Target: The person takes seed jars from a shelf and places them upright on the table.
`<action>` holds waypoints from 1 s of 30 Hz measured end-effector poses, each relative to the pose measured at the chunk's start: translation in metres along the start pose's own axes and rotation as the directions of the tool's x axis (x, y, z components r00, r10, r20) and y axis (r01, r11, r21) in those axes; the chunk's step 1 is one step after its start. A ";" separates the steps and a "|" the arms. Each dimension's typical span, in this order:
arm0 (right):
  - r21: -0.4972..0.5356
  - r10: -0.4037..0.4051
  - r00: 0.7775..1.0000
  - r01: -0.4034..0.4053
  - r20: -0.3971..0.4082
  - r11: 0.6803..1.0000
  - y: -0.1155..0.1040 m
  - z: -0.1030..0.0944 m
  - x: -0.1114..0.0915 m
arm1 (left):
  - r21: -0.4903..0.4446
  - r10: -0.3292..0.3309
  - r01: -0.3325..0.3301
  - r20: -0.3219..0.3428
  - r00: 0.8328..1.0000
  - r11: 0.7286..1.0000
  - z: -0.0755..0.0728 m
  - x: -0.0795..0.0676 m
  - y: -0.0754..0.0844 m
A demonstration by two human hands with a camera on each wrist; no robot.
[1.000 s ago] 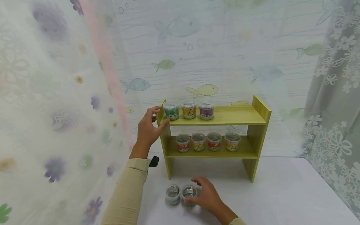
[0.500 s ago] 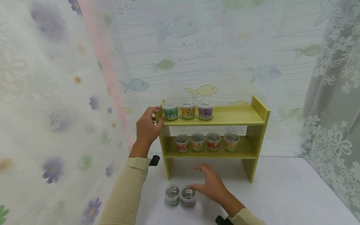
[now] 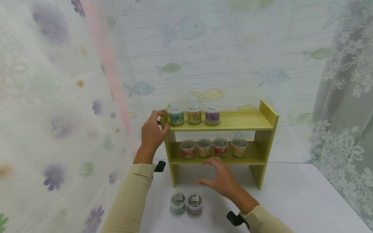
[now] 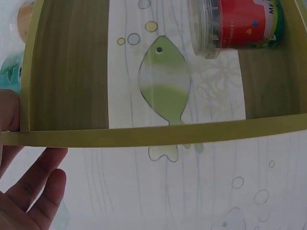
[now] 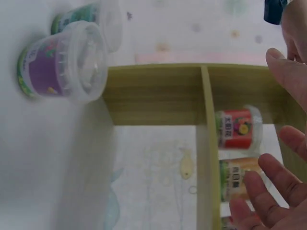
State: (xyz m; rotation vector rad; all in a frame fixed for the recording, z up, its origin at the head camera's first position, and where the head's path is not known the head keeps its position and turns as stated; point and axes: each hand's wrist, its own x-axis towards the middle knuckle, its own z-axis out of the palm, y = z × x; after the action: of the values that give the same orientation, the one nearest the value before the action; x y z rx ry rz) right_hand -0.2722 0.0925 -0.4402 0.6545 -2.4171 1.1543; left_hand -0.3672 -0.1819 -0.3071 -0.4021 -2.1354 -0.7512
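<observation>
My left hand [image 3: 152, 132] grips the upper left end of a small yellow-green wooden shelf [image 3: 233, 120], thumb in front and fingers on the outer side. In the left wrist view, fingers [image 4: 41, 191] lie against the side panel [image 4: 144, 135]. My right hand [image 3: 222, 179] holds nothing; its thumb and fingers are spread apart before the lower shelf board. Below it on the table stand two lidded plastic cups, one with a teal label [image 3: 178, 203] and one with a purple label [image 3: 195, 204]. The right wrist view shows the purple cup [image 5: 53, 67] closer up.
A teal cup [image 3: 176, 115], a yellow-orange cup [image 3: 194, 114] and a purple cup [image 3: 212, 115] stand in a row on the top board. Several red and orange cups [image 3: 220, 148] line the middle board. Patterned curtains [image 3: 233, 48] hang behind and at the sides.
My right hand has let go of the purple-labelled cup and moved up and away toward the shelf. The left thumb has shifted outward slightly, away from the teal cup, staying on the shelf's end.
</observation>
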 end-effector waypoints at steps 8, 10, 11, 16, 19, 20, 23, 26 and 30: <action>-0.026 -0.112 0.993 0.111 -0.042 0.993 -0.011 -0.017 0.012 | -0.005 -0.053 0.053 0.011 0.999 0.999 0.003 -0.002 0.001; -0.052 -0.156 0.985 0.152 -0.071 0.987 -0.013 -0.022 0.016 | -0.004 -0.053 0.053 0.010 0.999 0.999 0.003 -0.002 0.002; -0.067 -0.176 0.981 0.170 -0.085 0.983 -0.014 -0.025 0.018 | -0.001 -0.051 0.051 0.010 0.999 0.999 0.003 -0.002 0.002; -0.124 -0.242 0.962 0.227 -0.124 0.966 -0.022 -0.039 0.028 | -0.015 -0.035 0.035 0.002 0.999 0.999 0.001 -0.002 0.004; -0.134 -0.261 0.957 0.244 -0.129 0.960 -0.026 -0.046 0.033 | -0.021 -0.020 0.020 -0.004 1.000 1.000 0.001 -0.002 0.003; -0.131 -0.265 0.956 0.248 -0.129 0.960 -0.027 -0.048 0.035 | -0.020 -0.015 0.014 -0.005 1.000 1.000 0.001 -0.002 0.003; -0.123 -0.266 0.956 0.251 -0.127 0.960 -0.030 -0.053 0.038 | -0.016 0.000 0.000 -0.006 1.000 1.000 0.001 -0.001 0.000; -0.131 -0.269 0.954 0.253 -0.129 0.959 -0.032 -0.058 0.042 | -0.015 0.008 -0.008 0.005 1.000 1.000 0.000 -0.001 -0.001; -0.158 -0.302 0.941 0.279 -0.150 0.947 -0.034 -0.066 0.051 | -0.023 0.008 -0.008 0.014 1.000 1.000 0.000 0.000 0.001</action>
State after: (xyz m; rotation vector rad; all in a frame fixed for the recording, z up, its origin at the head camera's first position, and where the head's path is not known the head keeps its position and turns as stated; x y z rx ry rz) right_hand -0.2859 0.1139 -0.3540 0.8019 -2.1428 0.8801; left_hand -0.3663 -0.1811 -0.3064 -0.4295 -2.1388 -0.7712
